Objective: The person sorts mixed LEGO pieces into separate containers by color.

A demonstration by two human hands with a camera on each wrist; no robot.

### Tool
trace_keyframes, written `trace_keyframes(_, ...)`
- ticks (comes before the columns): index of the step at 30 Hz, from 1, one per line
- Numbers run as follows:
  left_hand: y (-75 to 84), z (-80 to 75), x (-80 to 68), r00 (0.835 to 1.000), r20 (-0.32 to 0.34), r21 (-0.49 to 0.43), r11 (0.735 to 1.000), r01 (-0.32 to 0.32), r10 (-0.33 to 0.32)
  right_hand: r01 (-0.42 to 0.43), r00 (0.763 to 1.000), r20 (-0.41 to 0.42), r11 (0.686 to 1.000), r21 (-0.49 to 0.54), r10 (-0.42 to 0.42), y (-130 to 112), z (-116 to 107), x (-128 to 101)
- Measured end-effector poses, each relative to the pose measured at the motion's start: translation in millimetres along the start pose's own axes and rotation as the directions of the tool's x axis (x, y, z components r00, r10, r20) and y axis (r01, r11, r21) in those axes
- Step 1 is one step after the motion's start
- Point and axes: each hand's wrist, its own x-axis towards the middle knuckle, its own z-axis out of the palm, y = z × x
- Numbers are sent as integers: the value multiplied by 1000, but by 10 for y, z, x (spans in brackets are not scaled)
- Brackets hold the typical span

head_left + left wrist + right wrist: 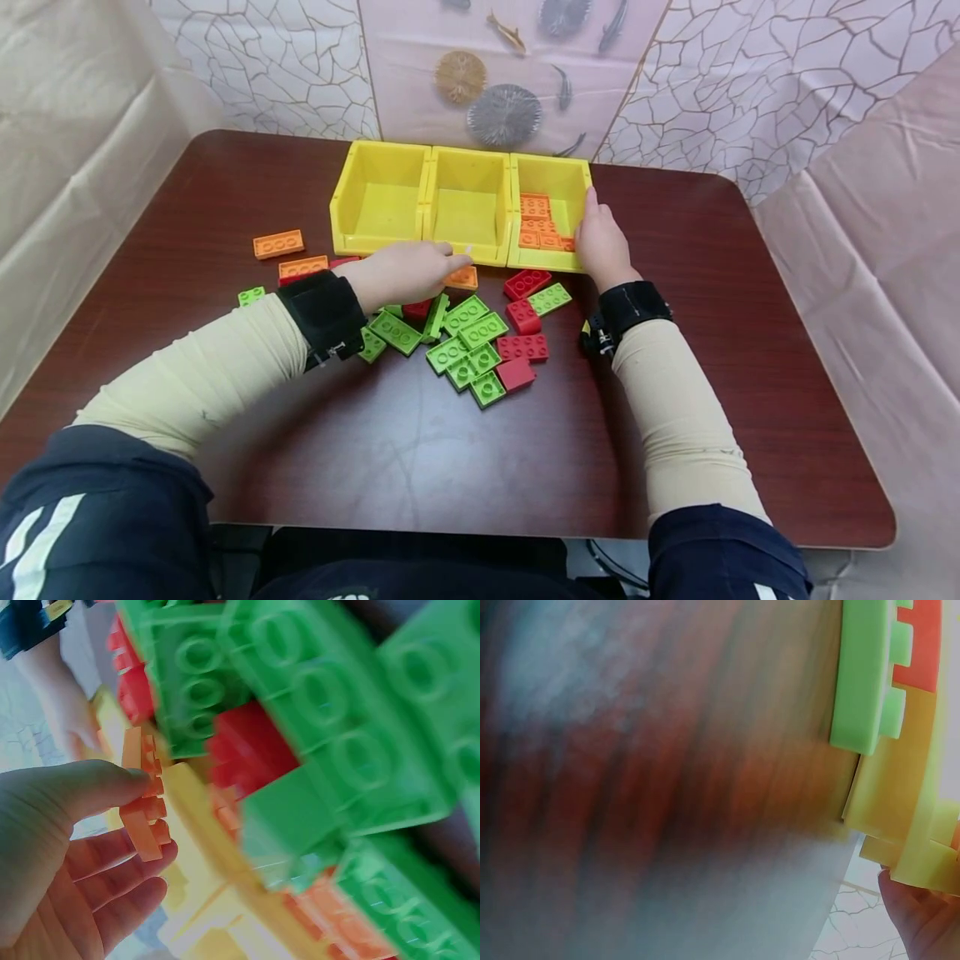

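Three yellow bins stand side by side at the table's back. The right bin [546, 261] holds several orange bricks [536, 221]. My left hand [444, 260] pinches a small orange brick [463, 278] just in front of the middle bin [467, 248]; in the left wrist view the thumb and fingers [112, 862] clamp that orange brick [146, 825] on edge. My right hand [596, 233] grips the right bin's right wall near its front corner. In the right wrist view, fingertips [919, 915] touch the yellow bin [896, 795].
A pile of green bricks [465, 333] and red bricks [525, 317] lies mid-table in front of the bins. Two orange bricks [278, 243] and a small green brick [251, 295] lie to the left. The left bin [375, 243] looks empty. Patterned walls close in behind.
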Motion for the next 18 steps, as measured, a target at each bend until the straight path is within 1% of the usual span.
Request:
trace_keyframes(5,86,-215,123,998,-57,-3,1000,-27,27,-6,1000,-4,1000,-3,6,36,-44,-15)
trace_keyframes(10,184,-386,324,997,-75,-26,999,-30,28,-23,1000,10,1000,-5,23,52,-27,-21)
trace_keyframes(13,224,-443,461,995,-93,-21,1000,-21,19,-26,1000,9,1000,-6,26,44,-11,-12)
trace_keyframes(18,259,-455,696,994,-107,-5,999,32,-33,-12,1000,2,1000,-2,12,23,-9,-5)
